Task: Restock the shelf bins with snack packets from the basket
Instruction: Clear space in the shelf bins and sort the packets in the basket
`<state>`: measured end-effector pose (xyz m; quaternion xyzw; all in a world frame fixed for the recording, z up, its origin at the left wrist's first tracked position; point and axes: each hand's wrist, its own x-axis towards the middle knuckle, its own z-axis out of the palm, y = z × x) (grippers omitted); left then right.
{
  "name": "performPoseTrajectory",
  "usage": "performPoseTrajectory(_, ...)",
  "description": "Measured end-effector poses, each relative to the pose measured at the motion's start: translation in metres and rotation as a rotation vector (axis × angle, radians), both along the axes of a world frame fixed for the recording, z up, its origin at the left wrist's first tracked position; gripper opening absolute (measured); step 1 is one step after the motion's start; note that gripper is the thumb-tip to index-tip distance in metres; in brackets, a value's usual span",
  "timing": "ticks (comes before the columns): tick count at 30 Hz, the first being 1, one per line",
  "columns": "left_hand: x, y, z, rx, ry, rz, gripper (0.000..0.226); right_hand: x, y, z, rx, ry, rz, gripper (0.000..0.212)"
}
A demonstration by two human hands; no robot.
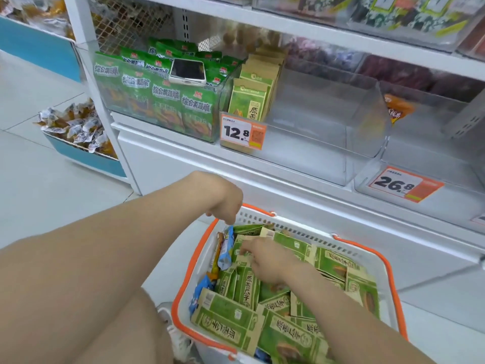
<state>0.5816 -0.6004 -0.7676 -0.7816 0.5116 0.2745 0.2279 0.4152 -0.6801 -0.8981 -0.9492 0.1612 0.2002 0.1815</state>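
Two hands (225, 203) (267, 258), left pinching blue packet (226, 248), 原香瓜子 packets (246, 285), 12.8 tag (242, 134)

One basket (265, 219), one phone (187, 70), two price tags (242, 134); three clear bins (328, 114) on the lower shelf (168, 139) — two hands (265, 261).

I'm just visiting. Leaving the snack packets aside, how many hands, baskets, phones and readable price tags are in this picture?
Hands: 2, left hand pinching a blue packet, and right hand
Basket: 1
Phone: 1
Readable price tags: 2, 12.8 tag and 26.8 tag
Total: 6
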Motion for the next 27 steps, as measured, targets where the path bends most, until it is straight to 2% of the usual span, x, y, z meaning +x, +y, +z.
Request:
performPoseTrajectory(3,-0.018,-0.009,-0.014,0.031,-0.016,-0.069,0.038,-0.012,0.011,-0.029,-0.002,0.044,-0.096,0.043)
performPoseTrajectory(5,-0.029,-0.017,-0.021,0.004,-0.017,-0.107,0.019,-0.016,0.015,-0.038,-0.071,-0.009,-0.145,0.035)
performPoseTrajectory(7,-0.038,-0.022,-0.022,-0.054,-0.013,-0.143,0.008,-0.018,0.019,-0.041,-0.132,-0.063,-0.217,0.039)
performPoseTrajectory(10,-0.046,-0.026,-0.017,-0.091,0.009,-0.194,0.015,-0.021,0.020,-0.042,-0.095,-0.089,-0.333,0.044)
performPoseTrajectory(14,-0.048,-0.029,-0.014,-0.086,-0.001,-0.188,0.012,-0.024,0.007,-0.033,0.062,-0.054,-0.456,0.013)
performPoseTrajectory(17,-0.050,-0.029,-0.008,-0.048,0.005,-0.166,0.029,-0.025,-0.003,-0.013,0.141,-0.110,-0.511,0.024)
performPoseTrajectory(21,-0.055,-0.030,-0.002,-0.050,0.023,-0.143,0.014,-0.023,-0.014,0.031,0.185,-0.245,-0.576,0.024)
performPoseTrajectory(22,-0.056,-0.031,-0.003,-0.037,0.059,-0.141,0.023,-0.022,-0.020,0.041,0.201,-0.281,-0.620,0.023)
performPoseTrajectory(24,-0.058,-0.030,-0.005,-0.026,0.160,-0.111,0.059,-0.020,-0.030,0.061,0.228,-0.371,-0.725,0.020)
performPoseTrajectory(26,-0.064,-0.029,-0.008,-0.098,0.283,-0.007,0.093,-0.020,-0.040,0.078,0.309,-0.473,-0.864,0.018)
performPoseTrajectory(27,-0.066,-0.029,-0.009,-0.160,0.330,0.045,0.102,-0.020,-0.043,0.086,0.365,-0.513,-0.933,0.019)
